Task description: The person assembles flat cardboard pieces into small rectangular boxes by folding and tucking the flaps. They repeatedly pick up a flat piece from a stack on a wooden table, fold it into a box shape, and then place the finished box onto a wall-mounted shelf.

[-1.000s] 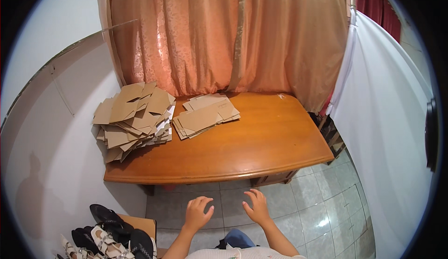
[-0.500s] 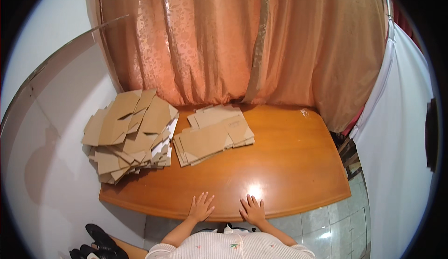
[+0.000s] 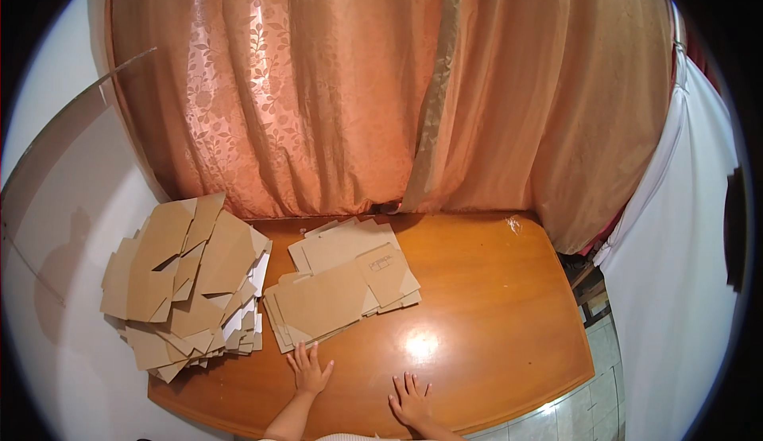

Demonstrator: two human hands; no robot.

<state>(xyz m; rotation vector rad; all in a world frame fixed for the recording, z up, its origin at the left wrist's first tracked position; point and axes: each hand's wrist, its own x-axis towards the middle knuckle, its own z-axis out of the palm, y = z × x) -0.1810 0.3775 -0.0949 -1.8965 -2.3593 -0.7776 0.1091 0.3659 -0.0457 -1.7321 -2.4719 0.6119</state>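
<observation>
My left hand (image 3: 310, 369) is open, fingers spread, at the near edge of a low stack of flat cardboard pieces (image 3: 322, 307). Its fingertips reach that edge; whether they touch the cardboard I cannot tell. To the right, my right hand (image 3: 411, 400) rests open on the wooden table (image 3: 493, 322) with its fingers apart, holding nothing. Behind the low stack's front pieces lie more flattened sheets (image 3: 350, 244), partly covered. A much taller, untidy pile of folded cardboard (image 3: 187, 282) stands at the table's left end.
Orange-brown curtains (image 3: 342, 99) hang along the table's far edge. A white wall (image 3: 71, 202) borders the left side, and a white cloth (image 3: 668, 282) hangs on the right. Below it, a dark wooden chair part (image 3: 592, 294) and tiled floor (image 3: 572, 417) show.
The view has shifted, so table and cardboard appear lower and larger. My left hand has moved forward and left to the low stack; my right hand stays flat on the table.
</observation>
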